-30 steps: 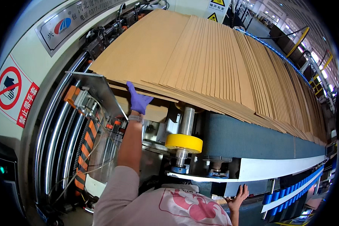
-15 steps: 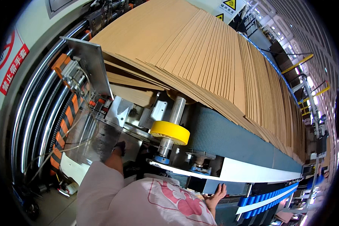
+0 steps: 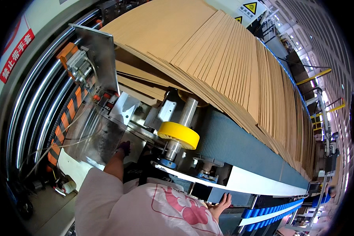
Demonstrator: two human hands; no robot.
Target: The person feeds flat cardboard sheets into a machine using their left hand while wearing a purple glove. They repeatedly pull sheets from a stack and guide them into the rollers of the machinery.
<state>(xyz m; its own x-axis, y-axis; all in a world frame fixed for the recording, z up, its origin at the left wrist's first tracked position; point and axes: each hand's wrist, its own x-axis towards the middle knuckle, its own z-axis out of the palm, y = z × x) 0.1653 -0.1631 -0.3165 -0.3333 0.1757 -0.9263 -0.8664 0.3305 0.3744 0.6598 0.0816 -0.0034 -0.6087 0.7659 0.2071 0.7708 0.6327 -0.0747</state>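
The gloved left hand (image 3: pixel 124 148) reaches low under the steel guard plate (image 3: pixel 102 59) — its grip is hidden. The bare right hand (image 3: pixel 221 203) rests open, near right. Shingled cardboard sheets (image 3: pixel 224 67) ride the belt (image 3: pixel 240 145) — likely light, stiff, best lifted by edges.

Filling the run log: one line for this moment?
left hand: gloved, at metal plate | right hand: bare, on frame edge | cardboard sheets: overlapped on belt

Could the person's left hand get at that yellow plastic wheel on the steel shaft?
Probably yes: the left hand is low beside the machine, and nothing visibly blocks the way across to the yellow wheel.
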